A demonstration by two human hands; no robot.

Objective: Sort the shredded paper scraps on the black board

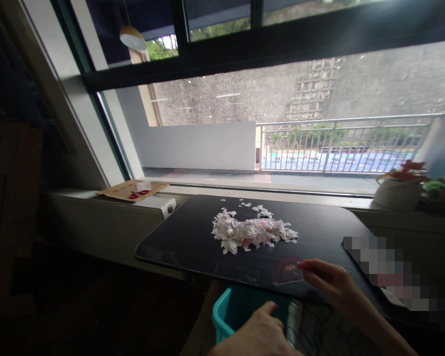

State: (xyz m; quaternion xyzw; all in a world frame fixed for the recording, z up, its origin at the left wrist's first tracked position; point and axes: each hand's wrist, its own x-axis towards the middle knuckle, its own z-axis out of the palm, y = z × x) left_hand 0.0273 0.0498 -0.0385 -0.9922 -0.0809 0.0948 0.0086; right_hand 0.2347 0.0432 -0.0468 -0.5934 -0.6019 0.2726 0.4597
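Head view: right hand [328,281] pinches red protractor [289,270]; left hand [257,332] by teal bin [221,316], grip I can't tell.

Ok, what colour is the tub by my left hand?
The tub by your left hand is turquoise; it shows best in the head view, the only one.

READ: nothing legible | on brown envelope [113,192] by window [207,109]: shows printed characters, too small to make out | on pink protractor [281,273] at worktop [181,237] edge: carries fine marks, too blurred to read | on paper scraps [241,233]: too tiny to decipher
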